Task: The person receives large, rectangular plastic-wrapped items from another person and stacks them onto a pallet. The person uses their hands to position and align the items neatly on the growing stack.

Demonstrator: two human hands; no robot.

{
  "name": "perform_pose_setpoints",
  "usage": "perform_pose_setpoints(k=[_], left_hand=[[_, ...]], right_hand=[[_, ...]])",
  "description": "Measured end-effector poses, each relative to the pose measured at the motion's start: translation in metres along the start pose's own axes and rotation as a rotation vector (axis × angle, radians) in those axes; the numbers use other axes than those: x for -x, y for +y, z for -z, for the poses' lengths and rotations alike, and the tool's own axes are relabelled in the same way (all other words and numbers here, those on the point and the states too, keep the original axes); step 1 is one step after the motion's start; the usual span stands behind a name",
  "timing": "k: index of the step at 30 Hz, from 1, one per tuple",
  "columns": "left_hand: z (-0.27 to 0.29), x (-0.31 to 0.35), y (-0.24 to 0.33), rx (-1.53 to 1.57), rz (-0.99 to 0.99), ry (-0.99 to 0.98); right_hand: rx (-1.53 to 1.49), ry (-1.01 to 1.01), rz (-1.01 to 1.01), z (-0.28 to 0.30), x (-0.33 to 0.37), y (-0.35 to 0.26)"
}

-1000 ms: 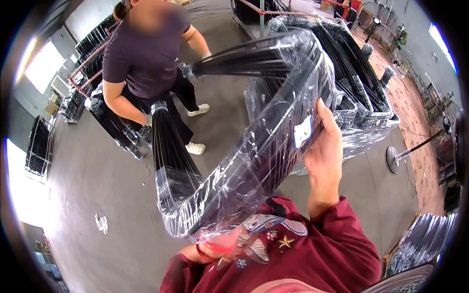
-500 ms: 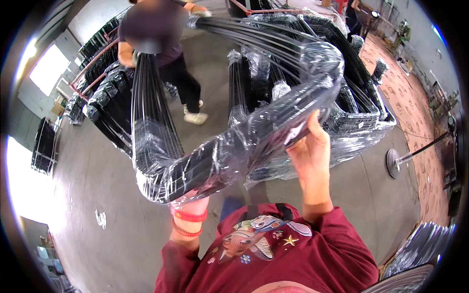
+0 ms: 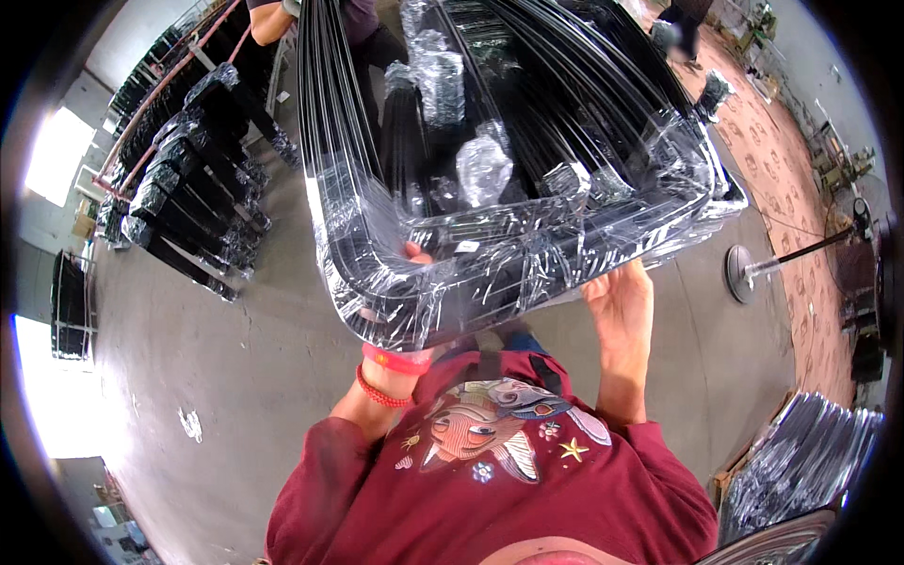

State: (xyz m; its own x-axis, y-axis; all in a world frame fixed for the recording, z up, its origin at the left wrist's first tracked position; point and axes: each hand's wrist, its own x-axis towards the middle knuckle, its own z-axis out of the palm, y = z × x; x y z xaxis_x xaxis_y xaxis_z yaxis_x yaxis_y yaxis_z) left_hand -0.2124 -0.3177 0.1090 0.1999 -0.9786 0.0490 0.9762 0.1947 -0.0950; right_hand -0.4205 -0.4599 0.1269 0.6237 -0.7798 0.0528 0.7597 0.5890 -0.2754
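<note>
A bundle of thin black rectangular frames [image 3: 499, 282], wrapped in clear film, lies across in front of me. My left hand [image 3: 417, 254] is closed round its near left corner; the fingertips show over the inner edge and the rest is hidden behind bars and film. Under the near side, toward the right, my right hand [image 3: 621, 297] grips it with fingers mostly out of sight. Beneath and beyond is a stack of similar wrapped frames [image 3: 730, 202]. I cannot tell whether the bundle rests on that stack.
A co-worker's arm [image 3: 270, 23] reaches the bundle's far left end. Wrapped black frames [image 3: 188, 188] hang on a red rack [image 3: 141, 113] at left. A stand with a round base [image 3: 739, 274] is at right. More film-wrapped frames [image 3: 800, 471] lie lower right; scrap film [image 3: 190, 424] is on the floor.
The bundle has swung from a tilted position to a more level one over the stack, its left end moving right and away from me. Both hands keep their hold; the co-worker is now mostly hidden.
</note>
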Motion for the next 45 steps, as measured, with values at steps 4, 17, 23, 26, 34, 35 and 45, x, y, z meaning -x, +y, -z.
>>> perform_pose_setpoints(k=[4,17,23,26,34,35,45], left_hand=[[0.016,-0.04,-0.001,0.596,0.102,-0.066],[0.018,-0.179,-0.079,-0.382,-0.15,0.006],[0.046,-0.237,-0.147,-0.124,0.006,0.078],[0.074,-0.255,-0.184,-0.002,0.011,0.153],[0.102,-0.281,-0.266,-0.027,0.191,-0.006],[0.097,-0.285,-0.275,-0.025,0.222,-0.018],[0.103,-0.331,-0.389,0.215,0.299,0.056]], right_hand=[[0.088,0.151,-0.108,0.014,-0.016,-0.02],[0.224,0.387,0.014,0.032,-0.076,-0.144],[0.295,0.281,0.131,0.096,-0.076,-0.216],[0.376,0.413,0.184,0.099,-0.074,-0.252],[0.293,0.374,0.088,0.148,-0.049,-0.342],[0.362,0.447,0.093,0.147,-0.047,-0.35],[0.511,0.43,0.333,0.18,-0.022,-0.456]])
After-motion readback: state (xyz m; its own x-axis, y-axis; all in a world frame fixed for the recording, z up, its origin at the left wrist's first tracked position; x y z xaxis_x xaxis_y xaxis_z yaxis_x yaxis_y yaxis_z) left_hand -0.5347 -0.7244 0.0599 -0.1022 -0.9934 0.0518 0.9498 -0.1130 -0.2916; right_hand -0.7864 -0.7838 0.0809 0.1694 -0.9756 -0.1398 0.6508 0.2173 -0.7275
